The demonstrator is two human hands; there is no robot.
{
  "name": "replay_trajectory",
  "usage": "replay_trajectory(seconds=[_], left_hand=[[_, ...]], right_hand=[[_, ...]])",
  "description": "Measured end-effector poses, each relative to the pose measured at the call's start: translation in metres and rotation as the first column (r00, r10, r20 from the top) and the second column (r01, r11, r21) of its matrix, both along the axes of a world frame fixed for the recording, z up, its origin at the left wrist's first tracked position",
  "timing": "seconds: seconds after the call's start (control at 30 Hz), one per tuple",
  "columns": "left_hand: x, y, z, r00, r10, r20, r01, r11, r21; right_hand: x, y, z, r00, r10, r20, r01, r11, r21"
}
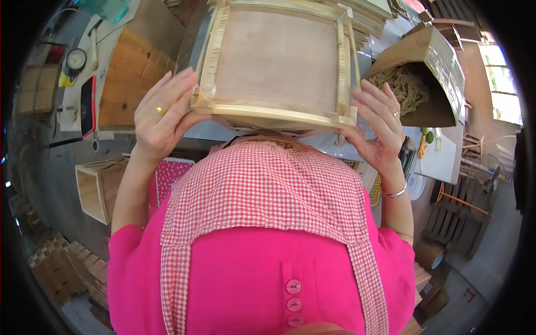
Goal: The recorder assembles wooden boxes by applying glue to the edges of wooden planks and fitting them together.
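Note:
In front of my chest is a square, light wooden box [273, 61] with a flat, pale panel framed by raised wooden strips. My left hand [162, 111] holds its near left corner, thumb low and fingers along the side. At the near right corner, my right hand [381, 125] grips in the same way, its fingertips slightly smeared by motion. The near side wall shows below the frame; the underside is hidden.
Right of the box, a cardboard carton [421, 78] lies with its mouth toward me, full of small wooden pieces [399, 86]. A brown wooden crate [131, 84] stands left. Stacked wooden panels [365, 14] lie behind. An open wooden box [100, 187] sits lower left.

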State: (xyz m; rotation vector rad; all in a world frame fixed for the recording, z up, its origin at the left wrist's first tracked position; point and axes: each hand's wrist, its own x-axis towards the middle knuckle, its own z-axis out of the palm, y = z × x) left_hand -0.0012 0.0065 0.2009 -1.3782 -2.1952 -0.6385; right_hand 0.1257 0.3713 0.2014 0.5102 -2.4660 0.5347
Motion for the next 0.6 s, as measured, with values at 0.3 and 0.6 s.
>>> replay_trajectory(seconds=[0.3, 0.6], left_hand=[[-0.043, 0.046, -0.004, 0.118, -0.237, 0.964, -0.367, 0.892, 0.264], [-0.032, 0.066, 0.012, 0.258, -0.375, 0.890, -0.341, 0.827, 0.447]], right_hand=[[-0.054, -0.002, -0.032, 0.946, 0.018, 0.323, 0.233, 0.656, -0.718], [-0.058, -0.023, -0.016, 0.965, 0.054, 0.257, 0.179, 0.581, -0.794]])
